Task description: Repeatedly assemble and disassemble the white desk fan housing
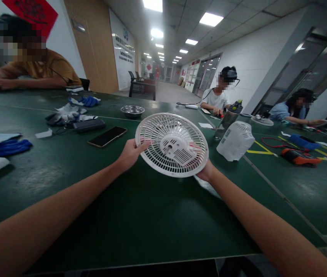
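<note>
Between my two hands, a round white plastic fan grille [151, 157] is held up, tilted, above the green table [140, 223]. My left hand [132, 154] grips its left rim, the thumb lying over the slats. On the right, my right hand [205, 169] is closed around the lower right rim; its fingers are behind the grille and show only through the slots. The grille's solid hub has a small dark hole and vent slots. A white plastic housing [235, 141] stands on the table just right of my right hand.
A phone [107, 137], a black case [88, 125] and gloves [10, 147] lie to the left. Behind the grille sits a metal bowl [132, 111]. A bottle [229, 120] stands behind the housing; an orange multimeter [300, 157] lies right. Several people sit around the table.
</note>
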{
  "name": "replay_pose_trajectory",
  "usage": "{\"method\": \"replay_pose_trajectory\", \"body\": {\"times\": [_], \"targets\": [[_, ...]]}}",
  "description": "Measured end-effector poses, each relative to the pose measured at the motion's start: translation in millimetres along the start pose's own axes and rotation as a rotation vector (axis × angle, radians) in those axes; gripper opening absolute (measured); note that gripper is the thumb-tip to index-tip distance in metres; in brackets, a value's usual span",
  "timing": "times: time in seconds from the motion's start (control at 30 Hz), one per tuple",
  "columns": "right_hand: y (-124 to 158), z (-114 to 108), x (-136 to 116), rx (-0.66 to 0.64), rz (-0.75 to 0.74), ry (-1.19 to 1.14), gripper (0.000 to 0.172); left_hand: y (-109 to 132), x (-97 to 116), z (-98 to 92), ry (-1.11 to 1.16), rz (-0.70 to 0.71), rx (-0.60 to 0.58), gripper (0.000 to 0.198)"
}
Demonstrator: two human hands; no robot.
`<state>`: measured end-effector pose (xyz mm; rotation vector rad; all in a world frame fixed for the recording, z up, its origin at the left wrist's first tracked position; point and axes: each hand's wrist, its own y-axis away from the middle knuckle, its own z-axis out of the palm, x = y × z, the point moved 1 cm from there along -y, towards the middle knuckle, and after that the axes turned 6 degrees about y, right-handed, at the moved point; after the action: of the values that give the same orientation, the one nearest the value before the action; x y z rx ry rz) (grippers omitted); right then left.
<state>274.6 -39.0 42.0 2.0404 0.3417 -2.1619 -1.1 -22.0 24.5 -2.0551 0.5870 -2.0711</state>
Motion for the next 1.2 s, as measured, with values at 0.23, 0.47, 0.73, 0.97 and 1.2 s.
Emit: {"method": "replay_pose_trajectory", "body": {"times": [0.23,0.47,0.73,0.97,1.2], "targets": [[-7.3,0.1,11.9,-0.127,0.118,-0.05,0.039,0.8,-10.1,10.6,-0.035,-0.124,0.09,0.025],[-26.9,-48.0,11.6,0.276,-0.128,0.201,0.071,-0.9,-4.2,12.1,-0.12,-0.076,0.074,0.024],[-27.5,-116.3,13.7,0.626,-0.238,1.261,0.072,-6.0,-13.0,1.4,-0.125,-0.139,0.163,0.027],[-21.0,-126.3,-12.4,1.013,-0.433,1.397,0.055,-12.5,-30.6,-7.9,0.048,-0.287,0.264,0.024],[-11.4,-190.0,-6.3,1.294,-0.227,1.134,0.094,-12.8,-30.4,-10.6,0.041,-0.31,0.24,0.023]]}}
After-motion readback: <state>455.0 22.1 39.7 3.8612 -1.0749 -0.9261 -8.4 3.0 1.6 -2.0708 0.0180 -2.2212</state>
